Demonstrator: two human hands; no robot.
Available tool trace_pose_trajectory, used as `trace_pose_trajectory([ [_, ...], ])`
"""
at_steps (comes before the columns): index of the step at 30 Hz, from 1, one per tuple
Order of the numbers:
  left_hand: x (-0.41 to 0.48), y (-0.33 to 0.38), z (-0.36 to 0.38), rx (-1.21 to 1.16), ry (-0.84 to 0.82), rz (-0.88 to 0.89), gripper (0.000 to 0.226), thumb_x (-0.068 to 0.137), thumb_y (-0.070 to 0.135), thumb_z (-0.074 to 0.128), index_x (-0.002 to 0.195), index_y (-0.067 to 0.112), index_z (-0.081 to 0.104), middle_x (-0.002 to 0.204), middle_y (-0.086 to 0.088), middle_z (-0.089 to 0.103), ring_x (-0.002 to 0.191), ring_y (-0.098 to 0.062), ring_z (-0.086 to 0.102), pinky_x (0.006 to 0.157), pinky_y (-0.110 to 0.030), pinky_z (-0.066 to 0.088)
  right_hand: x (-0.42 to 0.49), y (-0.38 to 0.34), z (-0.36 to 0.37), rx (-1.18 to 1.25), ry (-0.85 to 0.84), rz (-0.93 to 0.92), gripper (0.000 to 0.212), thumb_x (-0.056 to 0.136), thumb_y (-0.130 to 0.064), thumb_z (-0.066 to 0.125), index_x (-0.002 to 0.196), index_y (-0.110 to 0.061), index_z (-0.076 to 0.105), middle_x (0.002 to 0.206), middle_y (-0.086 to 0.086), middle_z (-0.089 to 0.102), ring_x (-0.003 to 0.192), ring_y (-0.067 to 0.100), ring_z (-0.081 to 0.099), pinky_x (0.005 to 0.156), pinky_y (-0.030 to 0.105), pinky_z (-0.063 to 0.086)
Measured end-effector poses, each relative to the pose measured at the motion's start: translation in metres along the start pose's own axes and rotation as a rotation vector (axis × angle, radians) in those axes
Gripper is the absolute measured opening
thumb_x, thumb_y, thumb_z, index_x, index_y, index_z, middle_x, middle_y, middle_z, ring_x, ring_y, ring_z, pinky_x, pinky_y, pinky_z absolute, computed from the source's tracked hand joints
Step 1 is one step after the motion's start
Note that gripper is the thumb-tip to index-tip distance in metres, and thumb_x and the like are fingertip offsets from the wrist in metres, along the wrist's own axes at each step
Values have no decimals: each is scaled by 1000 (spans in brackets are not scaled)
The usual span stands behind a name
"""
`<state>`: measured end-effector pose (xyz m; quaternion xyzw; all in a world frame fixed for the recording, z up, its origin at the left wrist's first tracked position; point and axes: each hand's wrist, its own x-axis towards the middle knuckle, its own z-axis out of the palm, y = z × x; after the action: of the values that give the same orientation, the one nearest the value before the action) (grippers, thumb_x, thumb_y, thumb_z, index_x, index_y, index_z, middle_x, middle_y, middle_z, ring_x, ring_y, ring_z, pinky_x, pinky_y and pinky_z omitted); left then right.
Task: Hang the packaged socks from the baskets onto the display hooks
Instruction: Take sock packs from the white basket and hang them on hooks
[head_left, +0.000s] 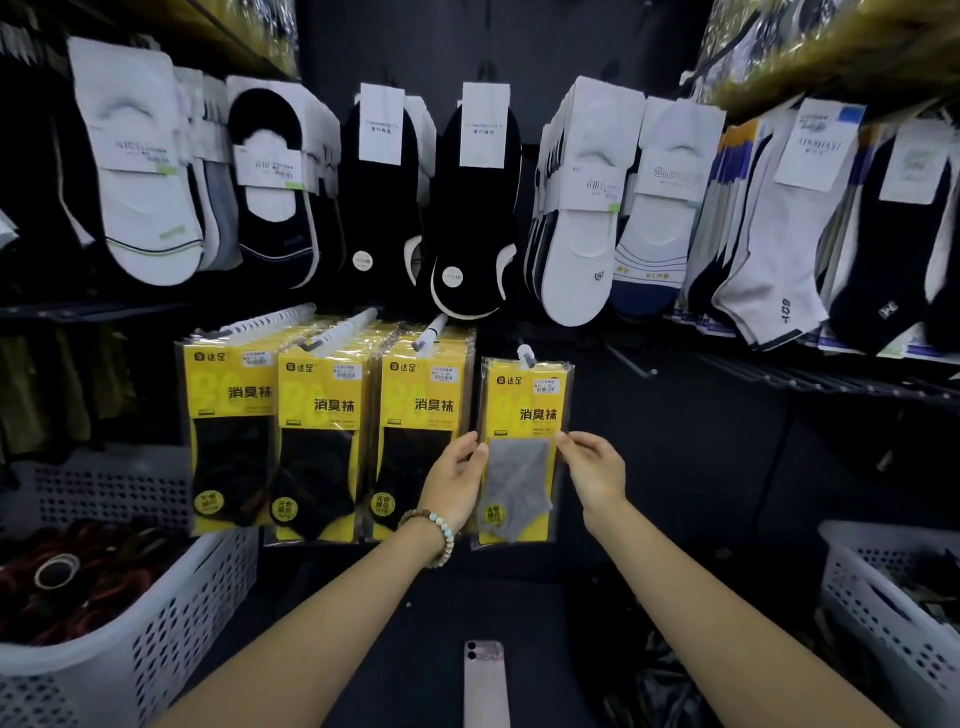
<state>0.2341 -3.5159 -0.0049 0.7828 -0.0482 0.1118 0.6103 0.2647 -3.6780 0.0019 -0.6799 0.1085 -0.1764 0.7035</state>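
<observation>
**Item:** yellow card-and-clear-film packet of grey ankle socks (522, 452). Location: it hangs at the white-tipped metal display hook (525, 356), the fourth and rightmost in the lower row. The hook's tip shows above the packet's top edge. Whether the hang hole is fully threaded cannot be told.

**Left hand** (460, 478): thumb and fingertips are closed in a light pinch on the packet's left edge at mid-height. A pale beaded bracelet (441, 535) sits on the wrist.

**Right hand** (592, 473): fingertips are pinched on the packet's right edge, level with the left hand.

**Adjacent stock:** three full stacks of matching yellow packets of black socks (322, 431), the nearest just beside the left hand.

**Supply:** white perforated plastic basket, left (171, 623); a second white perforated basket, right (883, 597).

**Risks, as judged:**
- If the hole sits only on the hook's tip, letting go probably drops the packet to the floor.
- A sideways tug from either pinch could tear the thin film at the hole.
- The left hand's knuckles are close enough to the neighbouring stack to nudge its front packet off.
- The single packet hangs slightly askew, so releasing one hand first may swing it.
</observation>
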Motion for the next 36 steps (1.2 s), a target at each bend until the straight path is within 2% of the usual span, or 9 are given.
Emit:
trace_pose_trajectory([
  [7, -68, -47, -23, 150, -117, -59, 43, 96, 34, 44, 136, 18, 43, 134, 1, 49, 110, -6, 48, 91, -21, 39, -69, 50, -29, -168, -187, 43, 28, 87, -16, 68, 114, -10, 63, 109, 3, 63, 93, 8, 58, 82, 20, 41],
  [12, -159, -124, -42, 211, -174, -300, 41, 96, 30, 46, 134, 14, 45, 129, -1, 51, 101, -5, 48, 78, -12, 41, -146, 145, -52, -354, -352, 255, 30, 88, -9, 66, 116, -1, 61, 112, 11, 63, 98, 15, 57, 82, 24, 44],
  [14, -196, -155, -50, 169, -95, -425, 37, 96, 21, 49, 130, 6, 48, 124, -8, 55, 92, -9, 53, 64, -6, 42, -175, 186, -63, -407, -351, 367, 30, 86, -5, 68, 114, 2, 61, 113, 18, 65, 99, 23, 61, 77, 23, 46],
  [16, -228, -184, -60, 145, 39, -499, 26, 93, 11, 53, 117, 3, 57, 115, -14, 60, 95, -20, 57, 71, -12, 44, -201, 224, -75, -475, -343, 461, 30, 85, -5, 69, 113, 4, 63, 114, 21, 65, 101, 29, 62, 68, 17, 47],
  [19, -263, -221, -71, 182, 64, -608, 8, 92, 7, 54, 94, 10, 61, 104, -16, 64, 99, -29, 59, 78, -26, 41, -228, 262, -90, -555, -329, 602, 36, 84, -12, 71, 114, 5, 62, 119, 20, 63, 110, 31, 59, 82, 28, 45],
  [24, -277, -258, -73, 314, -88, -816, 41, 96, 31, 46, 123, 0, 52, 112, -5, 57, 97, -19, 55, 73, -24, 40, -239, 284, -101, -627, -425, 741, 47, 87, -27, 69, 123, -1, 54, 126, 15, 58, 111, 28, 57, 92, 34, 48],
  [26, -278, -268, -72, 411, -182, -931, 49, 97, 38, 40, 124, -3, 50, 124, -17, 57, 112, -29, 54, 86, -31, 40, -239, 288, -100, -625, -456, 807, 61, 86, -32, 69, 134, -5, 45, 134, 14, 53, 119, 31, 53, 100, 41, 46],
  [29, -283, -275, -66, 468, -340, -1012, 58, 97, 46, 32, 138, 6, 38, 144, -15, 40, 132, -29, 38, 108, -38, 30, -236, 291, -95, -649, -432, 831, 75, 85, -35, 69, 144, -6, 32, 145, 15, 42, 130, 33, 45, 103, 40, 42],
  [36, -278, -270, -51, 513, -272, -994, 49, 97, 41, 38, 130, 6, 47, 137, -13, 49, 126, -28, 45, 101, -33, 35, -231, 304, -97, -628, -364, 808, 60, 80, -25, 75, 130, -3, 51, 130, 14, 58, 119, 32, 55, 100, 38, 45],
])
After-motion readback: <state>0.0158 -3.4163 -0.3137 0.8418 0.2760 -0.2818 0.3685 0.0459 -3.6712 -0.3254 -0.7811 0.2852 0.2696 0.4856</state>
